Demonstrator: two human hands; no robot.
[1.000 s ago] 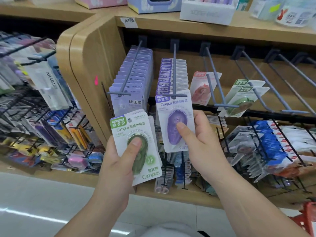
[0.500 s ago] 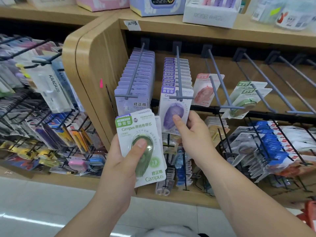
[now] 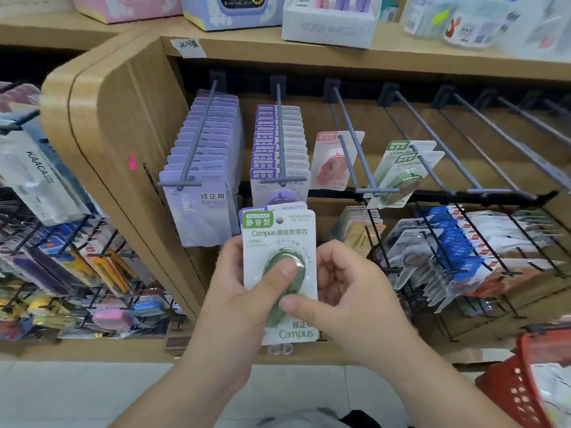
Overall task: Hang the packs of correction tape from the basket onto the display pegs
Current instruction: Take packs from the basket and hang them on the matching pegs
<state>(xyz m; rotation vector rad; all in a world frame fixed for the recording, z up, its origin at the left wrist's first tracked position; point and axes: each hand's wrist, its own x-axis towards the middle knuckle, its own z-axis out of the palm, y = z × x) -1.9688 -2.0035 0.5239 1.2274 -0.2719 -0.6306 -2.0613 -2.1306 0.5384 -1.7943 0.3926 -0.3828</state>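
Wooden display unit (image 3: 117, 125) with a row of pegs. The landmark is the purple-pack peg (image 3: 280, 140), loaded up to its cross-bar tip. The red basket (image 3: 522, 384) sits far below and to the right of that peg, and its contents are blurred. Two pegs to the right of the landmark hang the hung green packs (image 3: 401, 177); the peg between carries one pink pack (image 3: 332, 162). Directly below the landmark's tip, the left grip (image 3: 231, 307) holds a green correction-tape pack (image 3: 278, 239), thumb on the blister, with a purple-tabbed pack (image 3: 252, 210) stacked behind it. The right grip (image 3: 352, 291) closes on the green pack's right edge, thumb on the lower blister. Likely faults: the rear pack may slide free and fall as the front one is drawn off, since one thumb clamps both. The green pack may also be hung on the landmark peg, which is nearest but full and of the wrong colour. The small hang hole (image 3: 279, 221) may miss a peg tip, and the card could then knock hung packs loose.
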